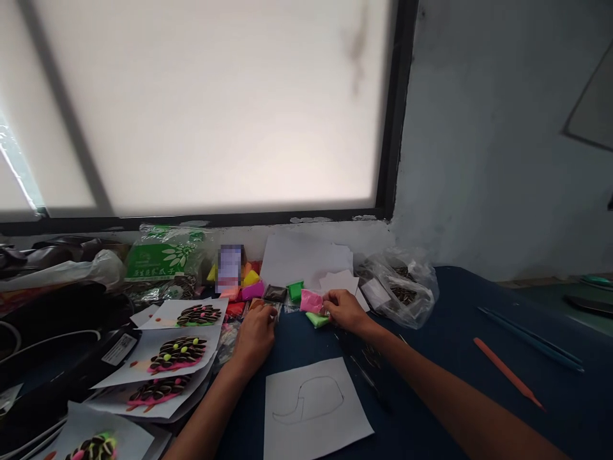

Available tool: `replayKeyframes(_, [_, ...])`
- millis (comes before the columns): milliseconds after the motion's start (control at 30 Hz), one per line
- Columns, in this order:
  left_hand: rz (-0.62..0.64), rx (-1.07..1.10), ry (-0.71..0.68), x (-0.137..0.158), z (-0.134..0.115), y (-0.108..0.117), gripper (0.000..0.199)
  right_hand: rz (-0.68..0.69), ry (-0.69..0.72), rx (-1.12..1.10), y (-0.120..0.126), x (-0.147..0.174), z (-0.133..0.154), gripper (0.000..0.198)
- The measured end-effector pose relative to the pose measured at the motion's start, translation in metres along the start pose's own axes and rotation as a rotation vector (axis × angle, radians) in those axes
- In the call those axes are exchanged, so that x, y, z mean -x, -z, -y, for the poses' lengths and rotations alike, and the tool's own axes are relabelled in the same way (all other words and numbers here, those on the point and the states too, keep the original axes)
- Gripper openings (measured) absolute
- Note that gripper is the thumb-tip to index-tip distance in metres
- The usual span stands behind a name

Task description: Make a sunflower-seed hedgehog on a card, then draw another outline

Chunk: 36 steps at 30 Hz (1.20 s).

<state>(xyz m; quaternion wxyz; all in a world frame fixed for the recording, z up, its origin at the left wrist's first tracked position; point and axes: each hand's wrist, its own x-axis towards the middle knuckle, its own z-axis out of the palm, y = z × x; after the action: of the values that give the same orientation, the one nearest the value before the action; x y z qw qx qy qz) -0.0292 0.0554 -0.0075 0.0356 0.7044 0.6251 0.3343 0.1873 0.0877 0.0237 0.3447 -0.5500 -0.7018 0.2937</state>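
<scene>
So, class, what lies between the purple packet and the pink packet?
In the head view, a dark packet and a green packet lie between the purple packet and the pink packet.

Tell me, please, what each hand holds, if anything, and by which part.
The right hand appears to pinch the pink packet by its right edge. The left hand is at an orange packet; any grip is hidden.

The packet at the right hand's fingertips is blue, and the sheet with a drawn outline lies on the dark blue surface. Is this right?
The colour is wrong: the head view shows a pink packet at the right hand. The sheet does lie on the dark blue surface.
</scene>
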Motion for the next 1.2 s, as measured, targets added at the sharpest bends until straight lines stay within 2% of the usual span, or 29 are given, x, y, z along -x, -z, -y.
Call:
replayKeyframes(167, [-0.036,-0.014,-0.057,-0.003,0.004,0.002,0.025,0.024,-0.003,0.035,-0.003,-0.001,-0.002,0.017])
replayKeyframes(333, [-0.110,-0.148,0.059,-0.002,0.007,0.004,0.030,0.025,0.010,0.084,-0.003,0.000,-0.001,0.017])
replayKeyframes(500, [-0.051,-0.238,0.091,0.001,0.006,-0.005,0.032,0.009,0.044,0.157,-0.003,0.003,0.002,0.018])
replayKeyframes(833, [0.094,-0.381,-0.031,0.004,-0.006,0.004,0.031,0.001,0.078,0.254,-0.006,0.004,0.001,0.016])
replayKeyframes(1200, [0.101,-0.478,-0.043,0.007,-0.009,0.007,0.034,-0.018,0.095,0.308,-0.008,0.006,0.000,0.017])
